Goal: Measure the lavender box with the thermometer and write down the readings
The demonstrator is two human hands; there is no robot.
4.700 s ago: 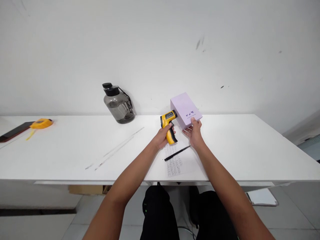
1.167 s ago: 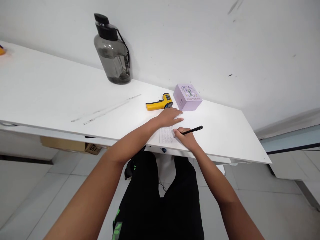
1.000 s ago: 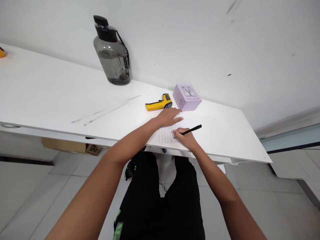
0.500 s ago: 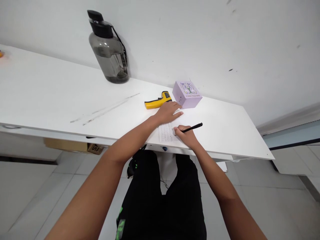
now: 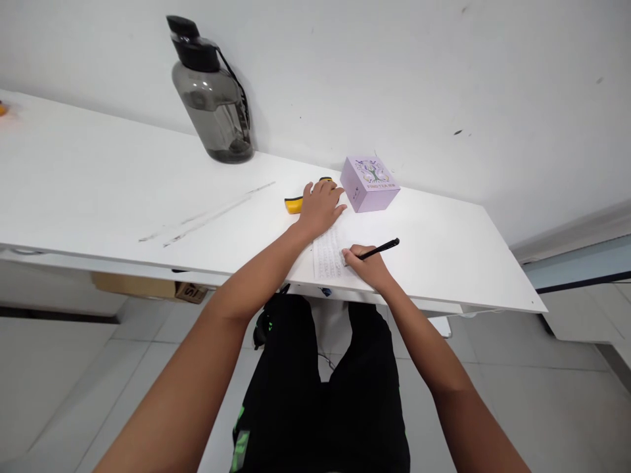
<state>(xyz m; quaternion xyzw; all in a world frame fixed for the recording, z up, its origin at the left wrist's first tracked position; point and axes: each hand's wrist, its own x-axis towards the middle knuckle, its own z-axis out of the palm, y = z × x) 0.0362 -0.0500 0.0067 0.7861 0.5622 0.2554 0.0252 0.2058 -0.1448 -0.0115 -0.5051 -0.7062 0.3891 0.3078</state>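
Left hand (image 5: 320,207), spread, has moved over the yellow tool (image 5: 293,206); right hand (image 5: 369,265) pinches a black pen (image 5: 381,249). Purple box (image 5: 371,196) says "TEA".

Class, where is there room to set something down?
The desk is bare right of the pen and lilac box, and just left of the bottle. Crowded: by the box, where the left hand partly covers the yellow device and the right hand holds the pen at the paper.
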